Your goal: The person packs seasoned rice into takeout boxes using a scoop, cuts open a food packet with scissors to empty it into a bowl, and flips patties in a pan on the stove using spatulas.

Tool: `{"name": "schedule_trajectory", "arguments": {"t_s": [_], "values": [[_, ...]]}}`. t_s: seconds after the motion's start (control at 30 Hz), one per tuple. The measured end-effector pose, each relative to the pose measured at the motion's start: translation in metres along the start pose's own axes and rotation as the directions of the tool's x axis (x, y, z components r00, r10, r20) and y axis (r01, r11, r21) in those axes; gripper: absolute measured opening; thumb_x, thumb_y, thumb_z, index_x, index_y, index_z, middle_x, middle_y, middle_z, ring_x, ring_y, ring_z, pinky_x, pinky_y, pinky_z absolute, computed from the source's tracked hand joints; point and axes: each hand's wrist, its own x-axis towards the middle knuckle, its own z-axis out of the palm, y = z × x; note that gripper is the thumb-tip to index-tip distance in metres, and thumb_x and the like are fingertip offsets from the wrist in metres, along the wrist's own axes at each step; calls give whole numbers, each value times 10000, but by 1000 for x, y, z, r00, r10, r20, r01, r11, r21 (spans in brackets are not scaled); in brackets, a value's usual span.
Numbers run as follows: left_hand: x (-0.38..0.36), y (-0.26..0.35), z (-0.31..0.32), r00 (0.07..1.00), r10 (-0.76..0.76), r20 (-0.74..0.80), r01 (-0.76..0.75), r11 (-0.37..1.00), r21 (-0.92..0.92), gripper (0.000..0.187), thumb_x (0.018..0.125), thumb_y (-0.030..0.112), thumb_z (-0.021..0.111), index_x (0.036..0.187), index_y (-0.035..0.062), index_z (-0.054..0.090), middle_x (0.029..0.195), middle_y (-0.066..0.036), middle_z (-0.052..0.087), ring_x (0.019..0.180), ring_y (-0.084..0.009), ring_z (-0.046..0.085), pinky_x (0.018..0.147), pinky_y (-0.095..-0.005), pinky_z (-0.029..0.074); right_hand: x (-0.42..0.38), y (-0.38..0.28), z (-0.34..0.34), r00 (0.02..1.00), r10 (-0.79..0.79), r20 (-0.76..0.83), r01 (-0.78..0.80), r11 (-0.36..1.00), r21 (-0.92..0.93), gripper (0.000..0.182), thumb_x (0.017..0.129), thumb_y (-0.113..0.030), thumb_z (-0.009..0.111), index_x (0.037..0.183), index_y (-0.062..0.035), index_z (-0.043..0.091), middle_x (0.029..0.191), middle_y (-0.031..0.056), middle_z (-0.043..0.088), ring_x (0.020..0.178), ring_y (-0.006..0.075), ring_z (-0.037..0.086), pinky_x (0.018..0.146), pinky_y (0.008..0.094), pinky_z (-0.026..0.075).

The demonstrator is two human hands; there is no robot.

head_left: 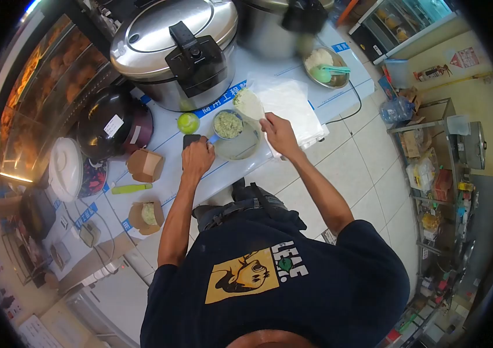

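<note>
The person is standing over the worktable (168, 188) with both hands at work around a small cup (226, 139) filled with green-flecked rice (229, 123), which is sitting at the far-left part of a round, pale tub (246, 144); from here I'm not telling whether it is touching the tub. The left hand (199, 156) is curling nearly closed, seemingly gripping the cup's blue handle, right beside a dark block (190, 139). The right hand (279, 134) is closing its fingers around a pale paddle (256, 112), whose blade is carrying more of the rice just beyond the cup's right side. I'm judging that filling the cup well is depending on the left wrist: holding the mouth level over the tub, so that stray grains are landing there and not on the table. The paddle is probably working best when it is tilting slowly, the flat of the blade patting the surface lightly rather than mashing the grains. Since a stack of white sheets (293, 110) is lying close on the right, scraping inward, away from it, is looking like the tidier choice.
</note>
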Motion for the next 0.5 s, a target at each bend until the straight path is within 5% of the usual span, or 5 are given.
{"name": "schedule_trajectory", "arguments": {"t_s": [0.03,0.1,0.17,0.23,0.5], "values": [[1,-2,0,1000,-2,-2,2,1000,0,228,849,198,513,857,-4,619,773,-239,655,714,-412,641,679,-501,506,6,-5,-2,1000,-2,2,2,1000,1,283,951,-244,516,952,18,624,720,125,625,532,216,568,517,290,433],[3,-5,2,999,-5,32,4,1000,7,236,872,237,526,903,22,619,795,-233,654,736,-419,632,678,-503,495,14,-14,-4,905,299,304,-336,939,77,355,948,-298,503,887,23,642,748,165,656,707,328,625,649,381,479],[2,4,-8,1000,15,6,-15,1000,-3,234,876,238,544,868,18,625,774,-226,654,715,-415,631,662,-500,492,12,3,17,924,253,287,-308,937,163,401,948,-344,504,886,19,664,786,173,669,726,314,634,681,380,486],[2,6,-12,999,31,-21,-31,999,-11,240,880,239,562,832,14,631,753,-218,654,694,-410,631,645,-496,489,13,13,28,920,214,328,-242,969,47,431,959,-363,500,865,31,650,694,85,624,602,171,568,603,318,462],[-5,3,-9,999,22,28,-21,999,-29,263,901,283,567,895,34,651,759,-204,646,727,-408,625,655,-489,486,0,9,24,925,220,309,-181,972,-148,392,947,-341,489,860,0,662,774,202,652,743,359,630,711,398,485]]}}
